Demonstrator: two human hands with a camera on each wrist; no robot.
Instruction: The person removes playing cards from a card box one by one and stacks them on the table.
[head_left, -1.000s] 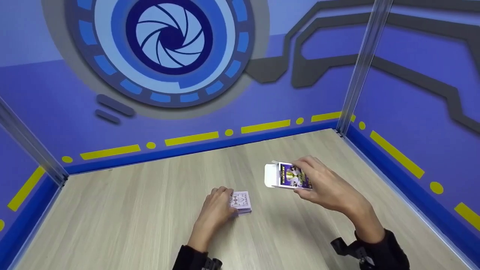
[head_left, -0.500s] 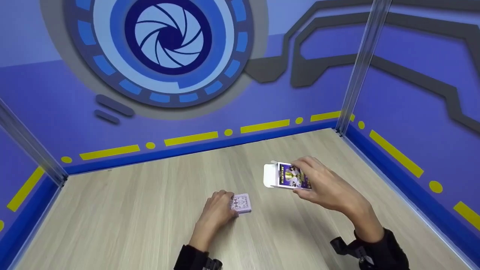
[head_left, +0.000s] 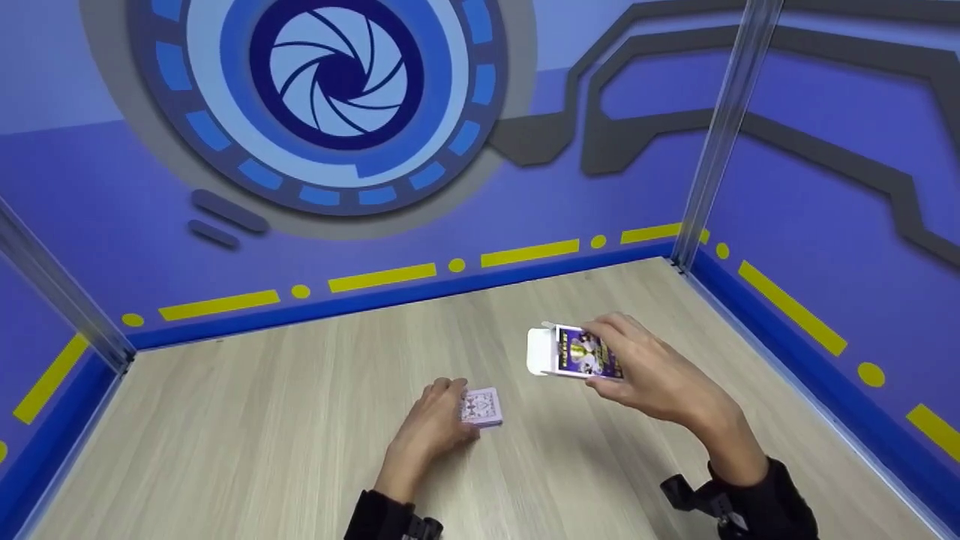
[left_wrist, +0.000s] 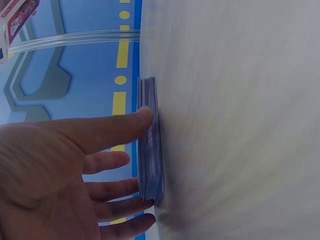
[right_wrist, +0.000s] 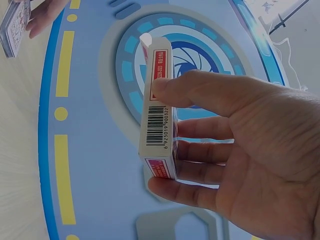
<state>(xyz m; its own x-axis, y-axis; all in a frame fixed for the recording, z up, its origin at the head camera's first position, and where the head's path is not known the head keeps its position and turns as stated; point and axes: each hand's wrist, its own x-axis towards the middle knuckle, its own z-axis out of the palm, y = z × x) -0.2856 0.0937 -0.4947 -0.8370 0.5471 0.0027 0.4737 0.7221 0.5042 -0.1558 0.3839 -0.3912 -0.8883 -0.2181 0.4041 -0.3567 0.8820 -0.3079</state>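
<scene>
A squared deck of playing cards (head_left: 482, 407), patterned back up, lies on the wooden table. My left hand (head_left: 435, 418) is at its left end, spanning it between thumb and fingers. In the left wrist view the thumb tip overlaps the near long edge of the deck (left_wrist: 151, 165), with fingers on the far side. My right hand (head_left: 645, 364) grips an opened card box (head_left: 589, 352) above the table, thumb on one narrow side, fingers opposite. The white flap (head_left: 540, 351) of the box hangs out toward the left. In the right wrist view a barcode shows on the box (right_wrist: 161, 120).
Blue-purple printed panels (head_left: 375, 247) wall the table (head_left: 247, 420) at the back and both sides. Clear corner posts (head_left: 724, 135) join them. The deck lies left of the raised box, with bare wood between them.
The deck has settled lower and flatter than a second ago. My left thumb has shifted slightly toward the near side. The right hand and the box have stayed nearly still.
</scene>
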